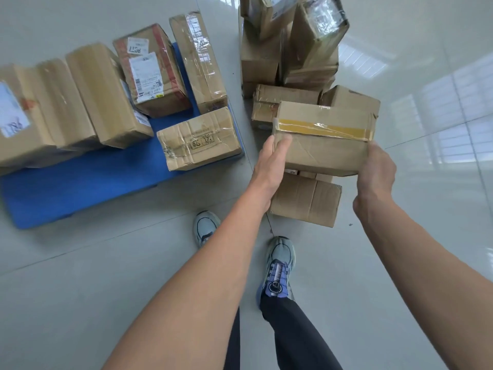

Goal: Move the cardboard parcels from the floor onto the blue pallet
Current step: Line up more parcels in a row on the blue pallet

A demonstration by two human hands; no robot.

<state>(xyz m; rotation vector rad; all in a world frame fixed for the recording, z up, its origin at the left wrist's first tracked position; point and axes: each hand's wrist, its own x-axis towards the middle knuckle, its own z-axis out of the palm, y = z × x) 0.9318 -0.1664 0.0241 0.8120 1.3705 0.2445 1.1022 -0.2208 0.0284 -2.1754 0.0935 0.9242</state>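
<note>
Cardboard parcel [324,137], a flat rectangular box of creased brown board with a band of yellowish glossy tape across its top, sits in the air between both hands, above the pile at the right. The left hand [269,166] presses against its near left corner, thumb over the top edge and fingers out of sight beneath. The right hand [377,169] clasps the near right corner, fingers wrapped under the box.

Directly below it lies a plain brown box [306,200] on the floor, its flaps meeting in a seam down the middle. Behind the held parcel, two more low boxes [282,102] lie on the tiles, and behind those rises a stack [290,46] of taller cartons, several wrapped in shiny clear tape; how many are in that stack cannot be counted exactly.

To the left lies the blue pallet [80,188], a smooth flat slab with rounded corners. Six parcels stand on it: a dented, wrinkled box with a small printed label [198,138] at the near right corner, a long tape-covered one [198,60] behind it, a red-striped box with white shipping labels [150,70], and three plain brown ones [66,100] side by side toward the left.

The floor [106,276] is pale glossy tile. Two grey-blue trainers [278,265] and dark trouser legs show below.
</note>
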